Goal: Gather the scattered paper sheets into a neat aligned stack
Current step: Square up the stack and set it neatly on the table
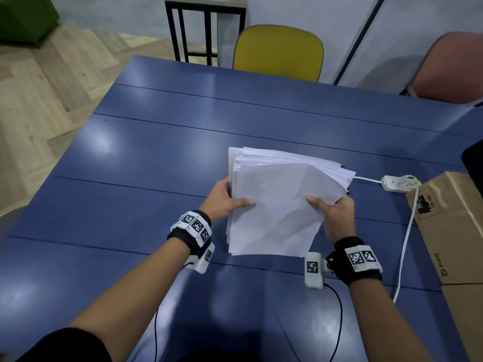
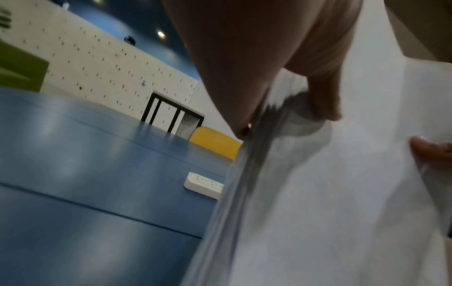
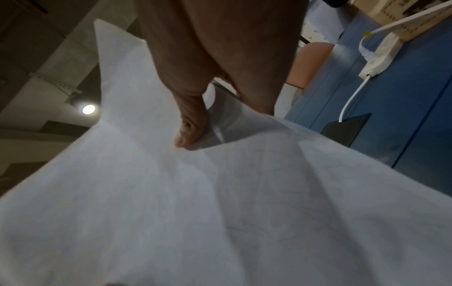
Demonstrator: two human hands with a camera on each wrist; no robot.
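A thick stack of white paper sheets [image 1: 277, 205] is held above the blue table [image 1: 130, 178], its far edges fanned and uneven. My left hand [image 1: 227, 198] grips the stack's left edge, thumb on the top sheet. My right hand [image 1: 332, 209] grips the right edge, thumb on top, fingers hidden underneath. In the left wrist view the stack [image 2: 318, 193] fills the right side, with my left hand [image 2: 281, 108] pinching its edge. In the right wrist view the top sheet [image 3: 220, 203] spreads wide, rumpled, under my right hand [image 3: 210, 116], thumb pressing down.
A white power strip [image 1: 400, 182] with its cord lies right of the stack, also seen as the power strip [image 2: 204, 184] and power strip [image 3: 376, 56]. A cardboard box [image 1: 452, 231] stands at the table's right edge. A yellow chair [image 1: 278, 52] and a pink chair [image 1: 449, 69] stand beyond the far edge.
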